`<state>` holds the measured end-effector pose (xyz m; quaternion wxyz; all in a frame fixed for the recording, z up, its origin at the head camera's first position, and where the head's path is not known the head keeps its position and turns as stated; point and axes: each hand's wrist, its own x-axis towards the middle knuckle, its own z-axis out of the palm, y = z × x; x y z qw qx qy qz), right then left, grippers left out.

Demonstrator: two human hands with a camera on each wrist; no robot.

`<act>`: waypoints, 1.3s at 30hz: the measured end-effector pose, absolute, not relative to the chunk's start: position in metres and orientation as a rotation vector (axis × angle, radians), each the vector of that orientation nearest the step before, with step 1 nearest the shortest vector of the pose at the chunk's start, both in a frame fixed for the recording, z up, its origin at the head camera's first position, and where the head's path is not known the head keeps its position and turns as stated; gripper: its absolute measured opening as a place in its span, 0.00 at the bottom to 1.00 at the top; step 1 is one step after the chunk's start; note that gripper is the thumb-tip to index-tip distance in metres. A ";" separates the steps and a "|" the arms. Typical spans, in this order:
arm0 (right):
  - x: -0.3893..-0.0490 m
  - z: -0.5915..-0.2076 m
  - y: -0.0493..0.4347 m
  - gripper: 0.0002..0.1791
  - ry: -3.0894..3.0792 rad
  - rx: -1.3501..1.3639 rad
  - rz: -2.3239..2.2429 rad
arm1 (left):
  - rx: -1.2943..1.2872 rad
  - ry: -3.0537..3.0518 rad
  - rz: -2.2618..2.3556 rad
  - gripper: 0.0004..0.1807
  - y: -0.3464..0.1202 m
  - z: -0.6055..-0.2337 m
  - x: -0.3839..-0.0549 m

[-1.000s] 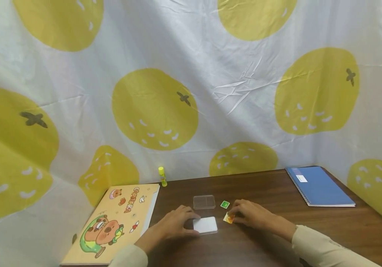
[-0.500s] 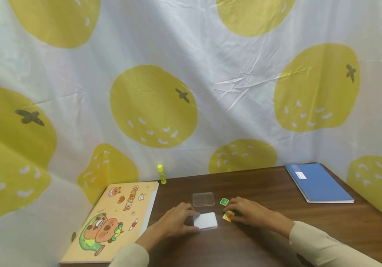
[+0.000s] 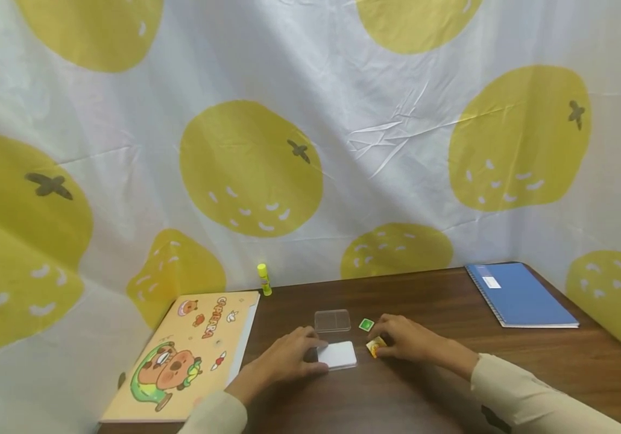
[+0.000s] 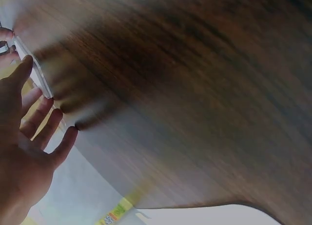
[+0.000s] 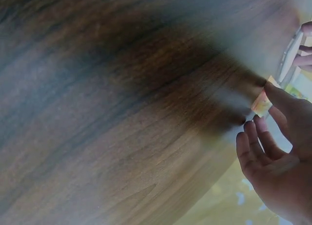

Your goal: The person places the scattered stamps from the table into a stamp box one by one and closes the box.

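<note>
Card (image 3: 376, 346) pinched in right grip (image 3: 405, 337), white slab (image 3: 339, 354) held between thumb and fingers of left grip (image 3: 291, 355)

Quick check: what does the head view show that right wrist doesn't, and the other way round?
Head only: the blue notebook and yellow glue stick. Right wrist only: the palm of the right hand. Both: the small orange card at that hand's fingers, the white block, part of the left hand and the wooden table.

White block (image 3: 339, 354), yellow-orange card (image 3: 375, 346), brown wood-grained table (image 3: 419, 296)
</note>
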<state>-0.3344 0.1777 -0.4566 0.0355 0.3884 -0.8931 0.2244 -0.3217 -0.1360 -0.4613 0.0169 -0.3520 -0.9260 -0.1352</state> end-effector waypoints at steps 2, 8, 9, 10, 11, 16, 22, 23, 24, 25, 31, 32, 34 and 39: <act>-0.336 -0.458 0.178 0.11 -2.727 1.195 0.732 | -1.091 -2.884 -0.414 0.29 -0.135 -0.461 -0.322; -0.339 -0.457 0.177 0.06 -2.662 1.211 0.753 | -1.080 -2.889 -0.417 0.28 -0.134 -0.460 -0.323; -0.338 -0.456 0.177 0.06 -2.665 1.205 0.760 | -1.079 -2.887 -0.417 0.28 -0.133 -0.460 -0.324; -0.338 -0.455 0.177 0.06 -2.666 1.201 0.774 | -1.075 -2.887 -0.413 0.28 -0.133 -0.459 -0.324; -0.338 -0.455 0.177 0.06 -2.670 1.194 0.790 | -1.073 -2.887 -0.414 0.28 -0.133 -0.459 -0.325; -0.337 -0.453 0.176 0.04 -2.716 1.153 0.937 | -1.057 -2.897 -0.404 0.27 -0.131 -0.459 -0.328; -0.337 -0.446 0.173 0.06 -2.747 1.129 1.080 | -1.034 -2.912 -0.399 0.27 -0.130 -0.456 -0.330; -0.337 -0.445 0.172 0.07 -2.745 1.129 1.085 | -1.032 -2.912 -0.402 0.27 -0.130 -0.455 -0.330; -0.337 -0.444 0.171 0.07 -2.745 1.131 1.088 | -1.035 -2.908 -0.405 0.27 -0.131 -0.455 -0.329; -0.337 -0.443 0.170 0.07 -2.744 1.135 1.091 | -1.037 -2.905 -0.408 0.27 -0.131 -0.454 -0.329; -0.336 -0.441 0.160 0.07 -2.716 1.171 1.129 | -1.035 -2.902 -0.419 0.27 -0.132 -0.456 -0.327; -0.336 -0.441 0.158 0.07 -2.715 1.173 1.133 | -1.034 -2.904 -0.422 0.27 -0.132 -0.456 -0.327; -0.335 -0.440 0.155 0.08 -2.719 1.186 1.138 | -1.031 -2.908 -0.432 0.28 -0.132 -0.456 -0.327; -0.334 -0.440 0.146 0.09 -2.733 1.187 1.198 | -1.019 -2.904 -0.458 0.28 -0.133 -0.458 -0.328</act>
